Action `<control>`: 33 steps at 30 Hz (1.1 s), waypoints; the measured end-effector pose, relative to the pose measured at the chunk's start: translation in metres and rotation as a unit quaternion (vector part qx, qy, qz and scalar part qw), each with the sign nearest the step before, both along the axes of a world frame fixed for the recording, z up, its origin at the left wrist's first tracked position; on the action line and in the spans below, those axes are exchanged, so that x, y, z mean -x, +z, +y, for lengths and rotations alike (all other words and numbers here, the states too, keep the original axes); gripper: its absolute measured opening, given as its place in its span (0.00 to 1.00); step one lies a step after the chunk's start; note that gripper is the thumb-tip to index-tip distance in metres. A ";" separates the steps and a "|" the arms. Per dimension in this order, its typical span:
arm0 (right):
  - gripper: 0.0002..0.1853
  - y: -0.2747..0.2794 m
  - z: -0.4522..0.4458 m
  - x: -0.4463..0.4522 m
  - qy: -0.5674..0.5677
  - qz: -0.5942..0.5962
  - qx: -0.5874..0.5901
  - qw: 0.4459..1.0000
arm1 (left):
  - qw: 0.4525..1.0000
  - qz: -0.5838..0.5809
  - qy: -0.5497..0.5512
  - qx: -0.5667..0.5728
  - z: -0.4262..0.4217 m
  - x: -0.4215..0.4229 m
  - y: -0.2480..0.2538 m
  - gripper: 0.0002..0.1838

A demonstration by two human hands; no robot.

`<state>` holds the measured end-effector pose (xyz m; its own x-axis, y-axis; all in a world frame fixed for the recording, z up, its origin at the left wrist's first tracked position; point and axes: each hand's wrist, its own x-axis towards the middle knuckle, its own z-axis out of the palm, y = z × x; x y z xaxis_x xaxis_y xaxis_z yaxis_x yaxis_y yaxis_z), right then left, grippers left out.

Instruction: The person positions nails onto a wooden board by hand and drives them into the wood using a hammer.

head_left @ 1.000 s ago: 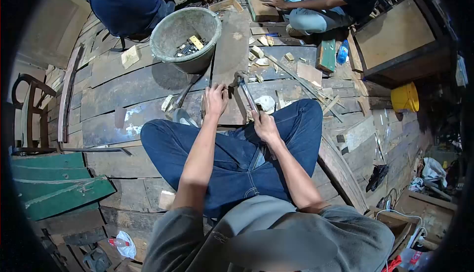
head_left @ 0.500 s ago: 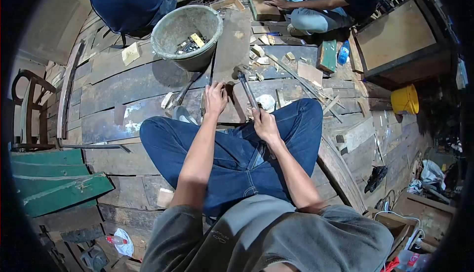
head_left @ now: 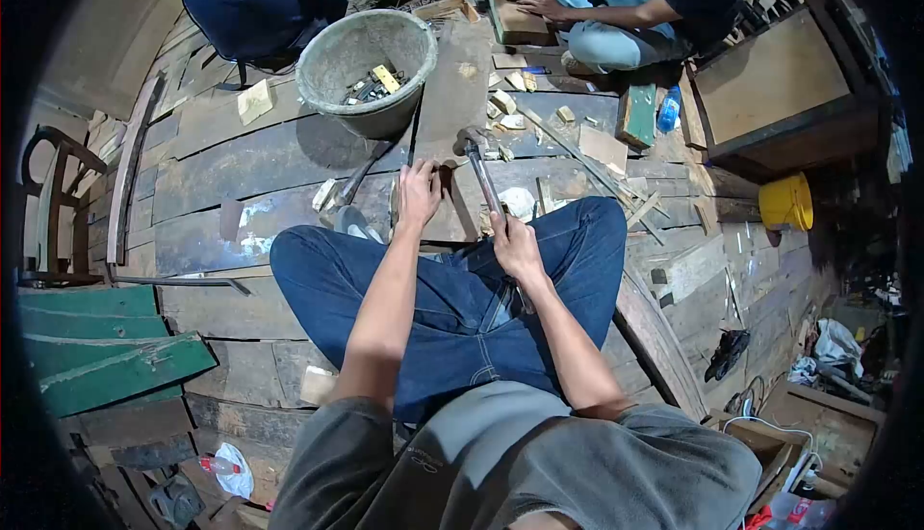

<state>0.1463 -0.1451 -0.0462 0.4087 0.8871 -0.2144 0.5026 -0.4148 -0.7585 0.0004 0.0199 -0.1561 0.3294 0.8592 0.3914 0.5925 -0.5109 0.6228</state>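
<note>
My right hand [head_left: 518,249] is closed around the handle of a hammer [head_left: 487,183], whose metal head points away from me over the boards. To its left, my left hand [head_left: 420,193] rests low at a wooden board [head_left: 450,97], fingers bent and pressed together. What lies under those fingers is hidden. Beside the left hand lies a dark-handled tool [head_left: 363,176], its far end near the bucket. A large grey bucket [head_left: 313,77] with small dark pieces and a yellow piece inside stands just beyond.
Wood offcuts [head_left: 503,102] and thin strips [head_left: 587,159] lie to the right. Two people sit opposite; one person's hand [head_left: 549,6] rests on a wooden block [head_left: 518,25]. Green boards [head_left: 115,366] lie at left, a yellow bucket [head_left: 786,203] at right.
The hammer's head has shifted very slightly; my left hand stays in place. The upper-left person's hand has risen from the pile, and the other person's hammer has moved.
</note>
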 end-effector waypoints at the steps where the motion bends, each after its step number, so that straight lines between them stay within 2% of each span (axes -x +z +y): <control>1: 0.23 0.000 0.000 -0.001 -0.006 0.004 0.002 1.000 | 1.000 -0.013 -0.008 -0.001 0.000 -0.001 0.001 0.05; 9: 0.23 -0.012 0.001 -0.006 -0.027 0.046 0.048 0.997 | 0.999 0.030 0.026 -0.025 -0.006 -0.003 0.017 0.05; 10: 0.23 -0.018 0.000 -0.006 -0.023 0.046 0.022 0.998 | 0.999 0.038 0.025 -0.011 -0.006 -0.003 0.016 0.06; 17: 0.26 -0.018 0.003 -0.003 0.014 -0.005 0.052 0.999 | 0.998 0.044 0.038 -0.009 -0.005 -0.004 0.015 0.07; 22: 0.23 0.001 0.005 0.007 0.012 -0.006 0.009 1.000 | 0.996 0.045 0.058 -0.040 -0.004 -0.002 -0.002 0.14; 25: 0.23 -0.006 0.007 0.009 0.011 -0.015 0.005 1.000 | 0.998 0.046 0.046 -0.004 -0.006 -0.002 0.011 0.15; 26: 0.24 -0.012 0.008 0.007 0.016 -0.036 0.031 0.999 | 0.998 0.032 0.051 -0.030 -0.004 -0.003 0.007 0.12; 29: 0.25 -0.018 0.007 0.007 0.016 -0.050 0.033 0.998 | 0.999 0.012 0.033 0.030 -0.004 -0.003 0.013 0.08; 30: 0.25 -0.017 0.007 0.006 0.015 -0.044 0.030 0.998 | 0.999 0.009 0.043 0.018 -0.003 -0.004 0.008 0.06; 33: 0.26 -0.014 0.005 0.008 0.012 -0.037 0.003 0.999 | 0.996 0.039 0.065 -0.041 -0.001 -0.004 -0.004 0.13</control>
<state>0.1387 -0.1401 -0.0602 0.4025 0.8957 -0.1891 0.5665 -0.4060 -0.7171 0.0044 0.0193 -0.1598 0.2486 0.8631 0.4396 0.7019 -0.4733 0.5323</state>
